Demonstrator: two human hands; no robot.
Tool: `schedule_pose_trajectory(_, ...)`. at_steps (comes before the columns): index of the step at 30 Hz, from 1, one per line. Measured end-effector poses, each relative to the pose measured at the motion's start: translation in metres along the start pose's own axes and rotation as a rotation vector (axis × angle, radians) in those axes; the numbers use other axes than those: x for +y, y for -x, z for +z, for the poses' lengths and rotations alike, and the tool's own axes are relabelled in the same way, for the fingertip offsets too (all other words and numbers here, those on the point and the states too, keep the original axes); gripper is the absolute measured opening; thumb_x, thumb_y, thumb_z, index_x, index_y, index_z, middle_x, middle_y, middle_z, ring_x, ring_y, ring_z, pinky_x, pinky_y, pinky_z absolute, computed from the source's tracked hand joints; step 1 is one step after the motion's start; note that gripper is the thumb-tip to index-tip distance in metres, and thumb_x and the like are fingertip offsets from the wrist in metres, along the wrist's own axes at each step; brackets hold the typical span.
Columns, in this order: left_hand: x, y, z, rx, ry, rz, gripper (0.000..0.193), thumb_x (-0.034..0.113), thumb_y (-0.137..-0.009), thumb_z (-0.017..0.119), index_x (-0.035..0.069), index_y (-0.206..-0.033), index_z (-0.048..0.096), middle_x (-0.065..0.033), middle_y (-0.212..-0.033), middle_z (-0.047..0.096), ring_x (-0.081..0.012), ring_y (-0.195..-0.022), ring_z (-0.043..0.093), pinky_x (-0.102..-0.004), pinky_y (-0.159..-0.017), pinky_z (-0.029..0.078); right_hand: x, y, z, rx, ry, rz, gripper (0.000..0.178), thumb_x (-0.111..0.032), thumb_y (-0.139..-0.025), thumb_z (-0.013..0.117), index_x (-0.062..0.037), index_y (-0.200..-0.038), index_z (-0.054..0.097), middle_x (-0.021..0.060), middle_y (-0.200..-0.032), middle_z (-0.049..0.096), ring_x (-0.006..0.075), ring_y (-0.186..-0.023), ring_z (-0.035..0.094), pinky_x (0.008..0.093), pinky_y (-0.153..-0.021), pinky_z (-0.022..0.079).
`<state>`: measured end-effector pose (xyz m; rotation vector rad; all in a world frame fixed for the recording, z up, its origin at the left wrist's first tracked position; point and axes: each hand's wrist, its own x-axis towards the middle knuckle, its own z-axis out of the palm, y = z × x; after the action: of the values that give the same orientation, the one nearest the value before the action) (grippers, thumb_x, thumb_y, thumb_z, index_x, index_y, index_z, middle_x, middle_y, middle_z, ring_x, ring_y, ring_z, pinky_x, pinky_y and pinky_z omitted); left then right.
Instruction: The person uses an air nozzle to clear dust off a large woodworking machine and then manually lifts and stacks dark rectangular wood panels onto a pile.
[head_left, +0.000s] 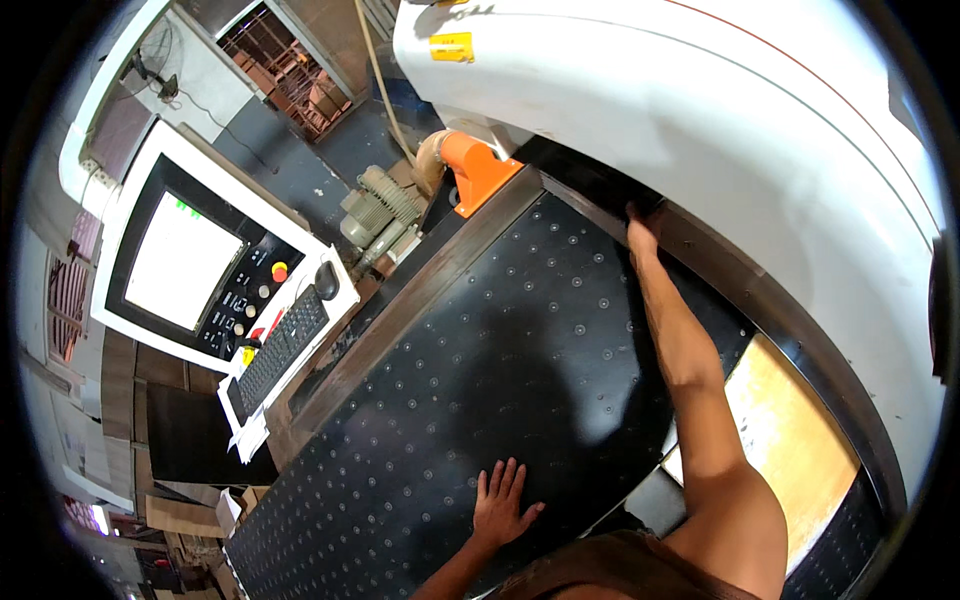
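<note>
My left hand (505, 503) lies flat on the black table (500, 340), which is dotted with small round studs. Its fingers are spread and hold nothing. My right arm stretches far across the table. At its end my right hand (642, 232) reaches to the metal edge strip (690, 235) beneath the large white machine housing (640, 100). Shadow and the edge there hide its fingertips, so whether it grips anything cannot be made out. A light wooden board (800, 430) lies at the right, partly behind my right upper arm.
To the left stands a white control console with a lit screen (185, 260), a keyboard (285, 352), a mouse (326, 281) and a red stop button (279, 271). An orange duct piece (478, 172) and a grey motor (380, 212) sit beyond the table's far left edge.
</note>
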<state>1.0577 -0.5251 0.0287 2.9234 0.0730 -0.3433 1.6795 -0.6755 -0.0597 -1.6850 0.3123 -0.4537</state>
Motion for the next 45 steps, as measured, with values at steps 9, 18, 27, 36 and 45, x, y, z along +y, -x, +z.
schedule_pose_trajectory(9,0.011,-0.037,-0.019,0.108,0.252,0.046,0.092,0.051,-0.094,0.062,-0.002,-0.157,0.02,-0.0238,-0.163,0.022,-0.0389,-0.152,0.019,-0.0577,-0.122,0.011,0.004,-0.129,-0.077,-0.061,0.266,-0.491,0.065,-0.047,-0.095,0.062,-0.0068,-0.144,0.052,0.0187,-0.137,0.061,0.0381,-0.126,0.056,0.0467,-0.105,0.041)
schedule_pose_trajectory(18,-0.036,-0.36,-0.09,0.493,1.29,-0.162,0.082,0.048,-0.103,0.049,-0.006,-0.157,0.017,-0.0257,-0.159,0.032,-0.0336,-0.148,0.032,-0.0388,-0.12,0.025,-0.059,0.107,-0.058,-0.556,0.038,0.085,0.074,-0.043,-0.09,0.07,0.0084,-0.14,0.051,0.0267,-0.141,0.055,0.0336,-0.131,0.056,0.0366,-0.111,0.039)
schedule_pose_trajectory(27,-0.027,-0.261,-0.067,0.575,1.103,-0.295,0.056,0.038,-0.097,0.056,-0.002,-0.136,0.058,-0.0249,-0.133,0.061,-0.0401,-0.127,0.056,-0.0425,-0.106,0.043,-0.104,0.291,-0.126,-0.482,0.242,0.064,0.072,-0.052,-0.089,0.065,-0.008,-0.144,0.054,0.0219,-0.138,0.06,0.0388,-0.128,0.057,0.0404,-0.109,0.041)
schedule_pose_trajectory(36,-0.093,0.063,0.013,0.552,1.086,-0.281,0.063,0.034,-0.102,0.053,-0.01,-0.146,0.04,-0.0296,-0.145,0.049,-0.0366,-0.138,0.048,-0.0381,-0.114,0.036,-0.127,0.591,-0.244,-0.685,0.021,0.038,0.05,-0.029,-0.095,0.067,0.0083,-0.128,0.061,0.0197,-0.114,0.071,0.0253,-0.102,0.065,0.0336,-0.093,0.048)
schedule_pose_trajectory(45,-0.116,0.391,0.065,0.614,1.238,-0.558,0.068,0.037,-0.098,0.058,-0.008,-0.145,0.042,-0.0266,-0.145,0.05,-0.0374,-0.134,0.049,-0.0387,-0.114,0.035,-0.151,0.85,-0.357,-0.86,0.046,0.187,0.039,-0.018,-0.092,0.073,0.0094,-0.117,0.059,0.012,-0.107,0.064,0.0204,-0.1,0.058,0.0319,-0.091,0.046)
